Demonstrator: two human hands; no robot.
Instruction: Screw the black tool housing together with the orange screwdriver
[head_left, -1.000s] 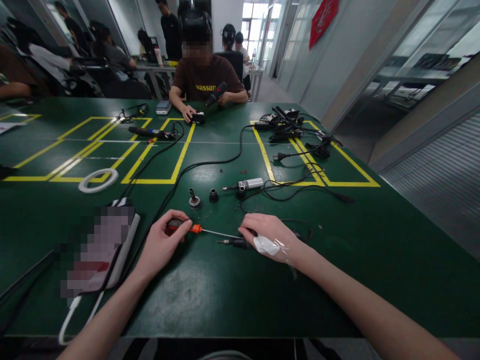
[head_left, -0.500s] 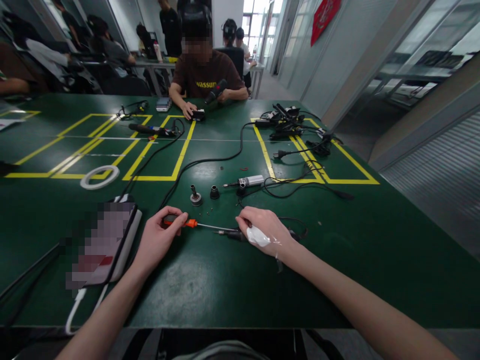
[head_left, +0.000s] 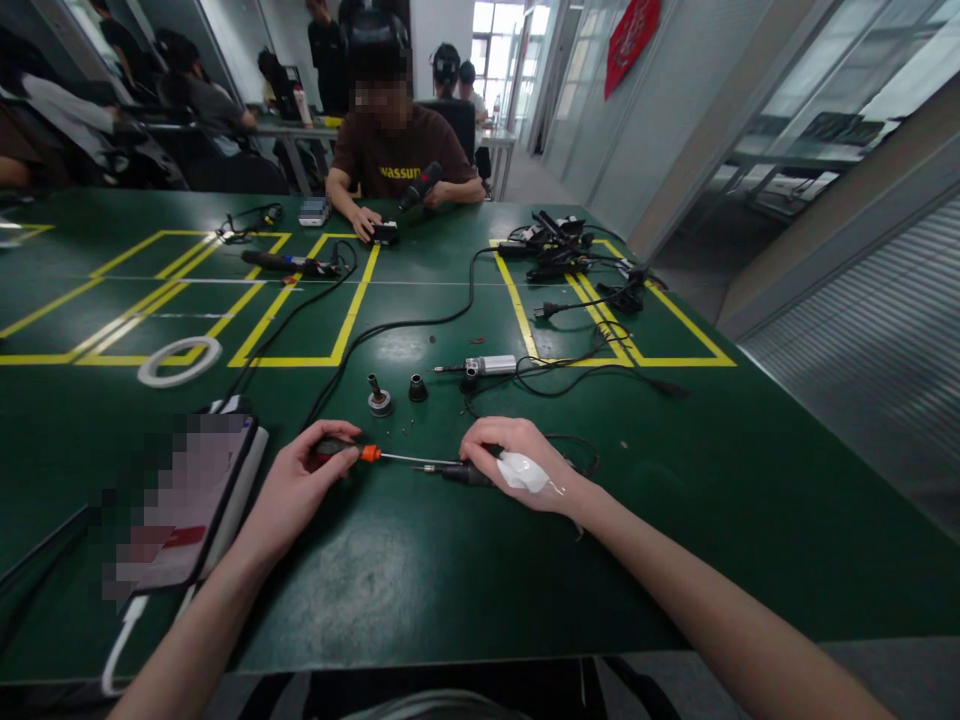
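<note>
On the near side of the white ring [head_left: 146,373] lies a flat device [head_left: 191,500], farther to the ring's right a heap of black cables [head_left: 559,245], and beyond the ring, also rightwards, a seated person [head_left: 405,150].

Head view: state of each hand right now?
Left hand: closed, holding the screwdriver.
Right hand: curled over a dark tool; whether it grips anything can't be told.
</note>
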